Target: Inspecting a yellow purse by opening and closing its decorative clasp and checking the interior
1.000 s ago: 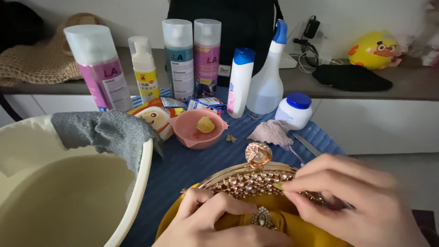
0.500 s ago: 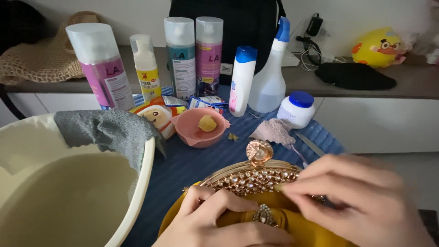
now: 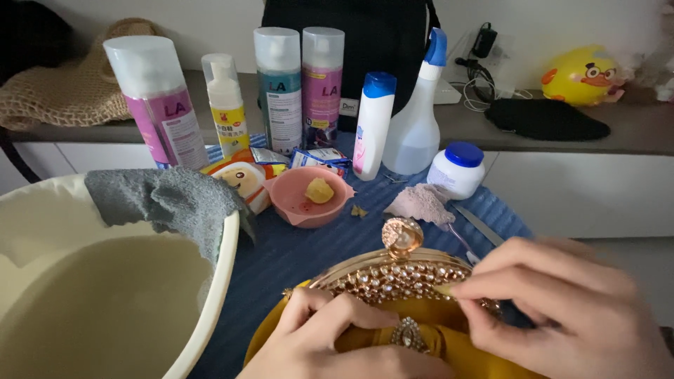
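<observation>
Back row before me, left to right: white can, pink label [image 3: 166, 130]; pump bottle, yellow label [image 3: 230, 125]; teal-labelled can [image 3: 279, 109]; magenta-labelled can [image 3: 321, 105]. In front: orange carton [image 3: 242, 179], blue-white sachets [image 3: 316, 158].

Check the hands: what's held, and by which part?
Both hold the yellow clutch bag: left hand on its yellow front, right hand fingers pinching the jewelled gold frame.

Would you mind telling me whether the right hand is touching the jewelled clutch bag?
Touching: the head view shows the right hand fingertips pressed on the clutch bag frame.
</observation>
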